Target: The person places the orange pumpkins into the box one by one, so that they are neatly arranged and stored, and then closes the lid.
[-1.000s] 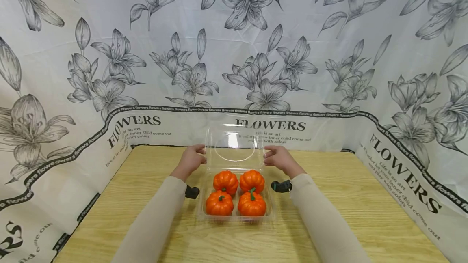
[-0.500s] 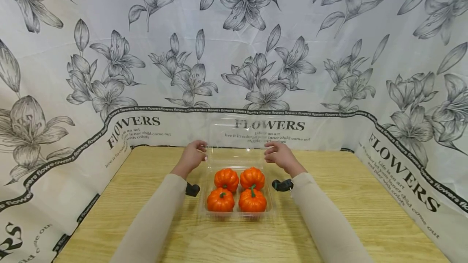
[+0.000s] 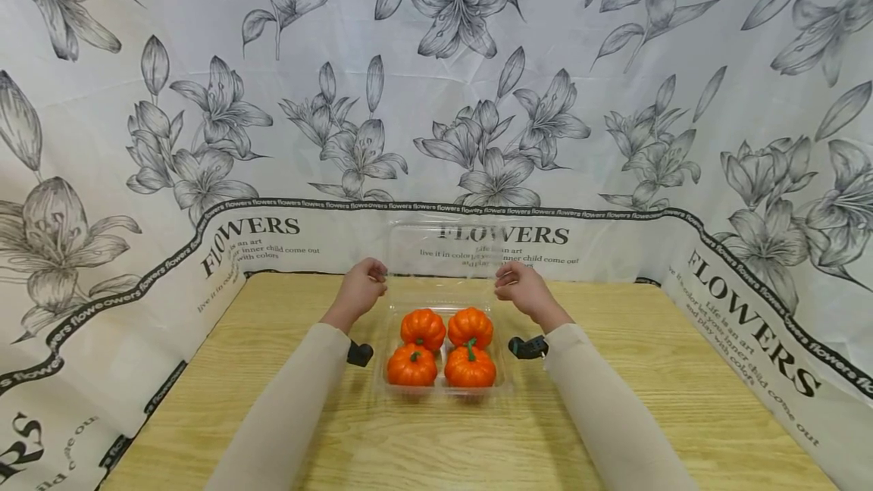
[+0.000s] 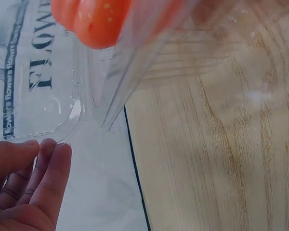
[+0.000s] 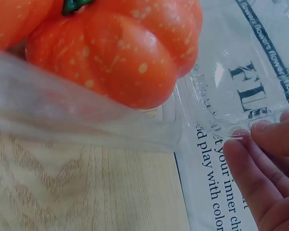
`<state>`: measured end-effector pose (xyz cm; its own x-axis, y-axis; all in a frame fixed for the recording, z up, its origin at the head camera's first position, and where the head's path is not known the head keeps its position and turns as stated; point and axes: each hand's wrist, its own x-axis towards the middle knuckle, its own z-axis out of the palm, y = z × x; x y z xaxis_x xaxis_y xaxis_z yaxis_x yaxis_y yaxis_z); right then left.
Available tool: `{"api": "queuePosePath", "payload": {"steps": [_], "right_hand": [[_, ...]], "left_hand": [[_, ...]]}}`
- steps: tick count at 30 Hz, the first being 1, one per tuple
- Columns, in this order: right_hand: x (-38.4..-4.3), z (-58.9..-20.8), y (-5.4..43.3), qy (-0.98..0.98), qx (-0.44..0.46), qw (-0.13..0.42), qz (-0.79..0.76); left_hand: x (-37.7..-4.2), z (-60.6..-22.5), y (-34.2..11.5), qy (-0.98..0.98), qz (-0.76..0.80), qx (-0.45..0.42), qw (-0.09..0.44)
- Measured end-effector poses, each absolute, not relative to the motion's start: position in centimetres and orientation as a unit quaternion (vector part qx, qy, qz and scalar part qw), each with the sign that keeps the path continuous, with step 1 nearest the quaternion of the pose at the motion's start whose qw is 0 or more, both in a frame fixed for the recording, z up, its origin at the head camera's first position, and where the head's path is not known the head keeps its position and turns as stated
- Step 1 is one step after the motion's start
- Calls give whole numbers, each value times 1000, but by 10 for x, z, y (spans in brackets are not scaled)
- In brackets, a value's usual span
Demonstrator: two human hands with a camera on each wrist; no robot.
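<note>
A clear plastic clamshell box [image 3: 446, 391] sits on the table with its hinged lid [image 3: 439, 290] standing up at the far side. Inside its base are several orange toy pumpkins [image 3: 470, 366] with green stems, set in two rows. My left hand [image 3: 360, 290] pinches the lid's left edge between thumb and fingers; the left wrist view shows the fingertips [image 4: 58, 151] at the rim. On the opposite edge, my right hand [image 3: 527, 294] pinches the lid likewise, its thumb and fingers meeting at the rim's corner in the right wrist view.
The box stands on a light wooden table [image 3: 614, 370]. Behind and beside it hangs white cloth [image 3: 477, 127] printed with grey lilies and lettering. Black wrist camera mounts [image 3: 528, 347] flank the box under the beige sleeves [image 3: 614, 408].
The box and pumpkins have shifted a little away from me. Its lid's top edge has risen in view and the glare on it is gone. Both hands moved slightly up with the lid.
</note>
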<state>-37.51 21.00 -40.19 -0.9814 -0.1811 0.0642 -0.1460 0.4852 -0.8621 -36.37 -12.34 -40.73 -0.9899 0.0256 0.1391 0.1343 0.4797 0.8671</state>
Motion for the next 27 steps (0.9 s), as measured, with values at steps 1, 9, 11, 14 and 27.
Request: {"api": "queuePosePath", "payload": {"steps": [1, 9, 11, 14, 27], "right_hand": [[-375, -402, 210, 862, -98, 15, -497], [-371, -405, 213, 863, -122, -9, -490], [-370, -405, 213, 865, -124, -12, -487], [-370, -406, 214, 869, -128, -15, -479], [-365, -410, 218, 872, -144, -24, -468]], "left_hand": [[-364, -407, -123, -860, -504, -48, 58], [-360, -409, -124, -861, -497, -64, 87], [-359, -411, -124, -861, -497, -67, 91], [-357, -412, -126, -862, -494, -68, 90], [-350, -415, -131, -863, -490, -80, 92]]}}
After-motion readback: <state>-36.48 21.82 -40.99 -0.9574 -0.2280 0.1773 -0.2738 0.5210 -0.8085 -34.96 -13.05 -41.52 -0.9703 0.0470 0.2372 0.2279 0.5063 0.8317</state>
